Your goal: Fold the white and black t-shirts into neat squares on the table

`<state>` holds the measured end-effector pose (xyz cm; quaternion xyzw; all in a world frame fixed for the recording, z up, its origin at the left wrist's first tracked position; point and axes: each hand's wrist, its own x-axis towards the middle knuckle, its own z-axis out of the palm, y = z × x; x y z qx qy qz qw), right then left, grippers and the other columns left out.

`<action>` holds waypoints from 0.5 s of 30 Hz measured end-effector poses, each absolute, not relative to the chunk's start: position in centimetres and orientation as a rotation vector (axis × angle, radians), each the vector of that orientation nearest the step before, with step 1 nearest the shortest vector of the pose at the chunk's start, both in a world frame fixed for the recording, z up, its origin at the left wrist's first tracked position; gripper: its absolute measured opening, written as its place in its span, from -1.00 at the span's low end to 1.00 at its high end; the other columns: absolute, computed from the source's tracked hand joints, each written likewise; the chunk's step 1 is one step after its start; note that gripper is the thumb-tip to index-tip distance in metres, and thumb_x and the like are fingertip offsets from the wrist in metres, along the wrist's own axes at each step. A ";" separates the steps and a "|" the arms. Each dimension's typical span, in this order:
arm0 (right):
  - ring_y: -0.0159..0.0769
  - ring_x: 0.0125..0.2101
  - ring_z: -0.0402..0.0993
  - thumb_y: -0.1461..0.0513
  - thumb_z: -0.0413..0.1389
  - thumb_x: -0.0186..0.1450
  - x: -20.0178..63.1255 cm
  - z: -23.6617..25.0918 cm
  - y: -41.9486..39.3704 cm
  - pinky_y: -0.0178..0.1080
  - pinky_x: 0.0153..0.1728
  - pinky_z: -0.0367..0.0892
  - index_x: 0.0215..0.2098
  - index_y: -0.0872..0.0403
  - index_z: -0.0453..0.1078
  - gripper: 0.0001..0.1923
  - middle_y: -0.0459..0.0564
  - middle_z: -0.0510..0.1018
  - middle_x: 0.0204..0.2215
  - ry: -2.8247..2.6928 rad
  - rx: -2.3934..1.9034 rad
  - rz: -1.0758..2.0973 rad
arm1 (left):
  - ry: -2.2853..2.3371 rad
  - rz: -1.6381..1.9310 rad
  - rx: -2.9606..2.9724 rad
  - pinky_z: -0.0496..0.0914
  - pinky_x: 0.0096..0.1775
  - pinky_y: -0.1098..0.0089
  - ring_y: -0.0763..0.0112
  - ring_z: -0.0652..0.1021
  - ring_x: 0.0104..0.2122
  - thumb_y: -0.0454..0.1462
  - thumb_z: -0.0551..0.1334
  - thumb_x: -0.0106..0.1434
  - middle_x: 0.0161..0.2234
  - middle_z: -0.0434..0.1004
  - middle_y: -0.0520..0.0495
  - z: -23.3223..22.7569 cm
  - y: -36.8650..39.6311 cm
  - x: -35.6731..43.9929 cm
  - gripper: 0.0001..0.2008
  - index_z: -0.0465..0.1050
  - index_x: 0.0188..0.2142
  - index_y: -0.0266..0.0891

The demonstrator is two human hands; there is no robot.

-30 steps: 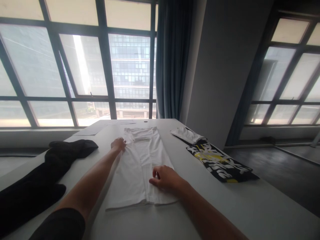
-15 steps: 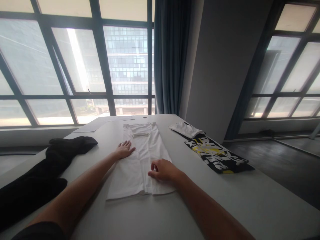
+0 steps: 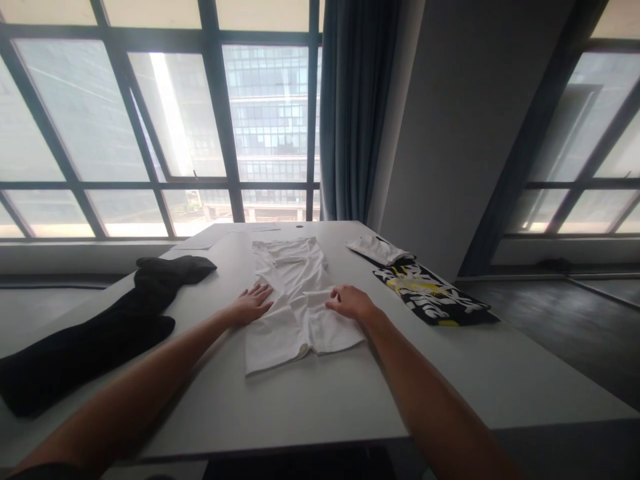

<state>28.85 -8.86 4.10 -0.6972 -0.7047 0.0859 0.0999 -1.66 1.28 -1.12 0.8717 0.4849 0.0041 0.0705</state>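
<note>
We have a white, soft cotton garment (image 3: 295, 300), folded lengthwise into a long strip, lying flat on the pale grey table (image 3: 310, 400) with its far end pointing at the window. We judge it light and limp: it will sag and wrinkle wherever it is lifted, and it slides easily on the smooth tabletop, so edges and corners are the places to take hold, with a flat palm to pin the rest.

Our left hand (image 3: 251, 304) lies open, fingers spread, pressing flat on the cloth's left edge near its middle. Our right hand (image 3: 350, 301) rests on the right edge, fingers curled down onto a rumpled ridge of fabric; we cannot tell whether it truly pinches the cloth. The garment lies between and under both hands, its near end just beyond our wrists.

A black garment (image 3: 100, 333) sprawls to the left; a black-and-yellow printed cloth (image 3: 435, 297) lies to the right.
</note>
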 end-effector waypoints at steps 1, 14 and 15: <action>-0.21 -0.08 0.48 0.03 0.18 0.23 29.3 4.0 -8.7 -0.32 -0.14 0.29 -0.04 0.08 0.47 -0.59 0.10 0.54 -0.03 -2.048 -2.118 0.214 | 1.463 0.017 2.628 -0.16 0.29 0.03 0.12 -0.16 0.38 0.11 -0.18 0.38 0.41 -0.23 -0.11 -1.0 1.3 -1.7 -0.30 -0.08 0.40 -0.13; -0.44 -0.61 0.34 0.35 0.17 0.06 31.2 4.0 -8.8 -0.37 -0.54 0.33 -0.37 0.13 0.49 -0.85 -0.16 0.42 -0.64 -1.963 -2.142 1.073 | 1.254 -0.002 2.592 -0.24 0.29 -0.02 0.08 -0.17 0.38 0.22 -0.05 0.30 0.41 -0.22 -0.08 -0.1 -1.0 -2.9 -0.23 -0.05 0.39 -0.03; -0.45 -0.62 0.33 0.36 0.16 0.05 31.7 4.2 -8.9 -0.37 -0.54 0.33 -0.38 0.13 0.49 -0.85 -0.17 0.40 -0.65 -1.949 -2.134 1.119 | 1.213 -0.008 2.590 -0.25 0.29 -0.02 0.08 -0.16 0.38 0.22 0.00 0.28 0.41 -0.21 -0.07 0.2 -1.4 -3.3 -0.22 -0.03 0.38 -0.01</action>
